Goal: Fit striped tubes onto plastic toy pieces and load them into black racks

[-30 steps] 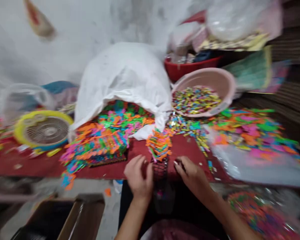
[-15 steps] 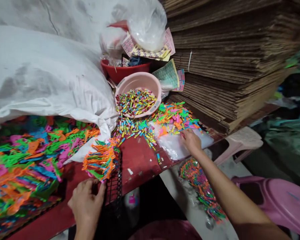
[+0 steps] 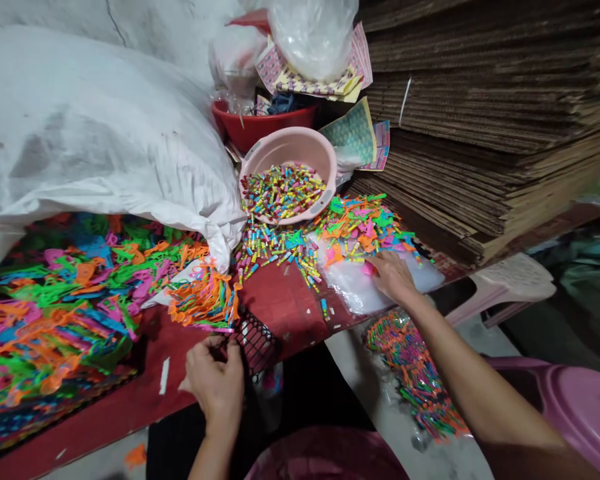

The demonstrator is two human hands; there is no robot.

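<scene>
- Along the counter [image 3: 280, 303] edge, the left hand [image 3: 215, 380] has its fingers curled at a wire rack [image 3: 257, 343], grip unclear; the overhanging rack could tip off.
- Right hand [image 3: 395, 277]: fingers open on a plastic sheet [image 3: 360, 287], which could slide.

a long desk with a worn red top [image 3: 285, 300] is carrying a bulging white woven sack [image 3: 95, 133], which is slumping over a heap of bright multicoloured plastic cutouts [image 3: 65, 293]. a round pale pink plastic basin [image 3: 300, 150] is sitting beside it, small striped pieces [image 3: 275, 250] are lying scattered across the red surface, and a clear plastic sheet [image 3: 350, 290] is lying flat near the edge.
</scene>
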